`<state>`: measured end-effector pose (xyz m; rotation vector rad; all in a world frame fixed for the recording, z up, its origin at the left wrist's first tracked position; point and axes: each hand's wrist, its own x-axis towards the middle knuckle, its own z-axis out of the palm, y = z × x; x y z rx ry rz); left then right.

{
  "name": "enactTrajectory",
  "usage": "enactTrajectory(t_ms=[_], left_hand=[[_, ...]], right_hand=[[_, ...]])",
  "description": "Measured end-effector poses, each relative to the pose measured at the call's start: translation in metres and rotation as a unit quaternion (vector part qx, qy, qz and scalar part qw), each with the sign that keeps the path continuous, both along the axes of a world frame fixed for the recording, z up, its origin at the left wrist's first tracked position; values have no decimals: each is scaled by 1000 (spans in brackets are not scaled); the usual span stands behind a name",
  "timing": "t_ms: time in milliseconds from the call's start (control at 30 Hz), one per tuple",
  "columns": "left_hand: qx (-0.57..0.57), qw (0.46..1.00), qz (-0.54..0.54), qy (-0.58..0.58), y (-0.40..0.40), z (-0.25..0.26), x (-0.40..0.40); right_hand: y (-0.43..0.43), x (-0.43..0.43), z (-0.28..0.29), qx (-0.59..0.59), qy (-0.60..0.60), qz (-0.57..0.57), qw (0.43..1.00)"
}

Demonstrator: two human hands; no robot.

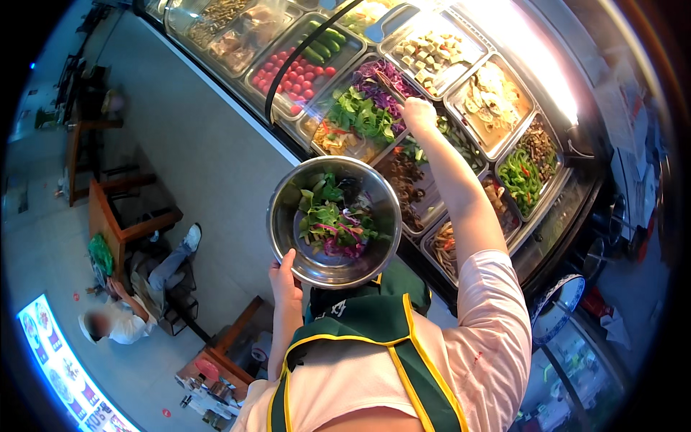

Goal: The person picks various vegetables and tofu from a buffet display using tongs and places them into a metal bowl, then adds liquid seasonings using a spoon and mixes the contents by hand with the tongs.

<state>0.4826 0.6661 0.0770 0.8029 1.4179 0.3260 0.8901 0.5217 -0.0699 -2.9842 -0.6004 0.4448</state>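
My left hand point(286, 281) grips the near left rim of a stainless steel bowl point(278, 210), thumb over the edge. Inside lie mixed leafy greens point(324, 208) with purple shreds point(345, 248). Over the food counter reaches my right hand point(420, 116), closed on what look like metal tongs point(391, 87). Their far end is down at the shredded purple cabbage point(370, 73). Green leaves point(356, 113) fill the middle of that same tray, and yellowish strips with red bits point(334, 139) lie at its near end.
Other trays hold cherry tomatoes point(294, 78), cucumbers point(324, 43), cubed tofu-like pieces point(429, 51), dark fungus-like pieces point(405, 183) and green pepper strips point(521, 181). A curved dark-edged guard point(275, 89) rises from the counter. Left, a person point(129, 318) sits at a wooden table point(108, 216).
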Motion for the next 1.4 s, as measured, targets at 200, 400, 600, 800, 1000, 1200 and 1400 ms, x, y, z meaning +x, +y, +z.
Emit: enactTrajectory(t_ms=[200,400,600,800,1000,1200,1400], left_hand=[[-3,1000,-8,5,3,1,1],[-10,1000,-11,-10,7,0,3],[-10,1000,-10,-20,10,-8,-1],[-7,999,-19,-35,11,-5,-1],[-2,1000,-11,-11,12,-6,1],[3,1000,-11,-17,8,-10,-4],[-10,1000,0,-1,4,-3,-1]], right_hand=[[-22,-9,6,12,-4,-21,1000],[-59,-32,32,114,-15,-48,992],[-93,-85,103,174,5,-32,984],[-109,-142,135,202,179,218,938],[-80,-80,88,112,157,-21,981],[-31,-7,35,-13,46,-91,995],[-16,3,10,-41,34,-39,998]])
